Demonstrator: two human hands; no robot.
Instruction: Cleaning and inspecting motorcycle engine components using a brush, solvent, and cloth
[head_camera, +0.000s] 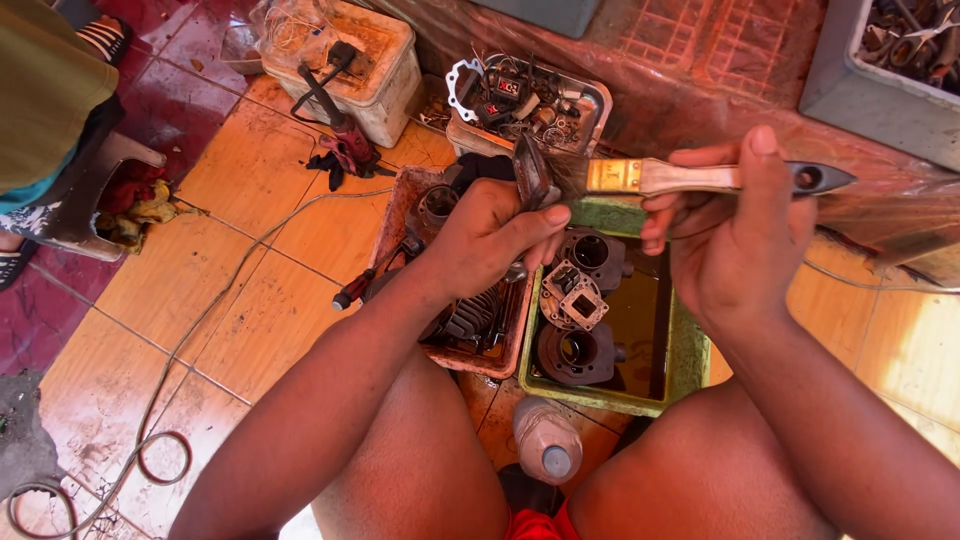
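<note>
The person's left hand (490, 240) is closed around a small flat metal part (533, 172), held up over the green tub (690, 350), while the right hand (735, 240) grips the wooden handle of a paintbrush (640, 177) whose bristles touch that part. The cleaning looks only partly done: three dark engine pieces (575, 310) lie in the tub's brown liquid, and more parts, including a finned cylinder (470, 315), sit in the reddish tray (400, 205) just left of it. A capped plastic bottle (547, 440) stands nearer, between the knees.
</note>
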